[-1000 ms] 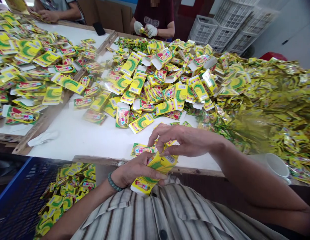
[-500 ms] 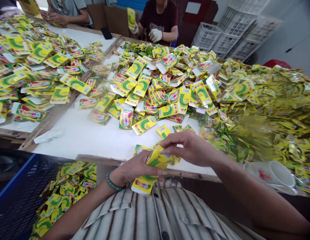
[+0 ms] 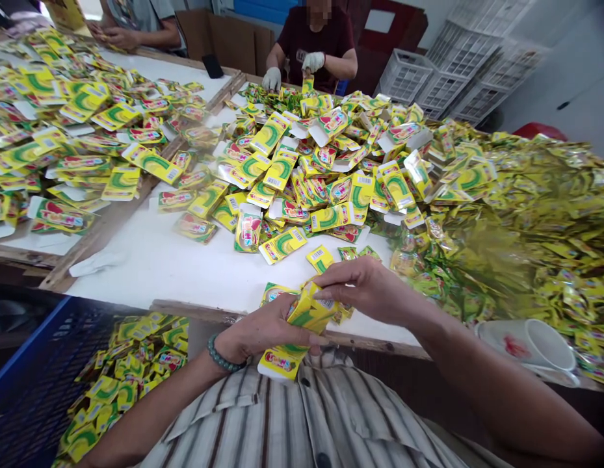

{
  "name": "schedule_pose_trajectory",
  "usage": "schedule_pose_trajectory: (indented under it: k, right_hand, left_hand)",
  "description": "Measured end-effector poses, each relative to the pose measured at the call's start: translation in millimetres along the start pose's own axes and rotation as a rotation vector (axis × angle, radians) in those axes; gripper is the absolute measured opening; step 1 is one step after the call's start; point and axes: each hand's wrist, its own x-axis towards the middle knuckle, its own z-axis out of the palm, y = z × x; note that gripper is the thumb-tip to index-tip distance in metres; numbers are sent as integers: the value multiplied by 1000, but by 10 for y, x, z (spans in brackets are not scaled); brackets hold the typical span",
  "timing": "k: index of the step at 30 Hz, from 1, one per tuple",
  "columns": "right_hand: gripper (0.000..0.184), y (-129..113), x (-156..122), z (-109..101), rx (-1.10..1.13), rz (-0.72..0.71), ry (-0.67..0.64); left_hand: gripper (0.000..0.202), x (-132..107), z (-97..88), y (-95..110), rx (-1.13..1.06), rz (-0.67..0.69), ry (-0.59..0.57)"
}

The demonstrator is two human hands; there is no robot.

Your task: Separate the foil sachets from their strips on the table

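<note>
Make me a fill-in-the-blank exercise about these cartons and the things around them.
1. The camera wearer's ____ wrist carries a beaded bracelet.
2. The right hand touches a carton that is mainly ____.
3. The plastic crate at lower left is coloured ____.
Missing words: left; yellow; blue.

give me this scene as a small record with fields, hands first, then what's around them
left hand: gripping yellow-and-green printed cardboard packaging; one box or several is unclear
right hand: touching the upper end of that packaging
surface: white tabletop, bearing a heap of yellow-and-green cardboard boxes
right side: heap of shiny yellow-green packets; white handled cup
left side: blue plastic crate holding more such boxes
across: person in dark red shirt and white gloves
</note>
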Motion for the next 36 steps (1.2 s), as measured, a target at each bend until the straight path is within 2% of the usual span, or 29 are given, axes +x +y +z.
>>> schedule_pose_trajectory:
  k: [4, 10, 14, 17, 20, 23, 28, 31, 36]
  right_hand:
    - [21, -61, -63, 72, -261, -162, 131]
    - [19, -44, -94, 93, -246, -153, 128]
    - [28, -26, -111, 168, -459, -312, 208]
    - [30, -16, -128, 217, -510, -366, 217]
    - [31, -6, -124, 202, -466, -286, 190]
    - [25, -17, -91, 128, -292, -163, 131]
    - [19, -70, -36, 5, -57, -5, 8]
    - [19, -74, -21, -27, -26, 11, -6]
    - [19, -61, -14, -32, -98, -29, -51]
  left_hand:
    - [31, 5, -7, -24, -39, 18, 11]
    - [28, 12, -12, -29, -24, 14, 7]
    - [28, 2, 2, -17, -42, 0, 60]
    - [27, 1, 20, -8, -61, -9, 80]
    - [25, 6, 43, 14, -54, -27, 110]
    - [21, 12, 49, 29, 0, -21, 116]
    - [27, 21, 5, -11, -2, 5, 19]
    - [29, 29, -13, -45, -27, 15, -31]
    - [29, 36, -6, -77, -20, -29, -4]
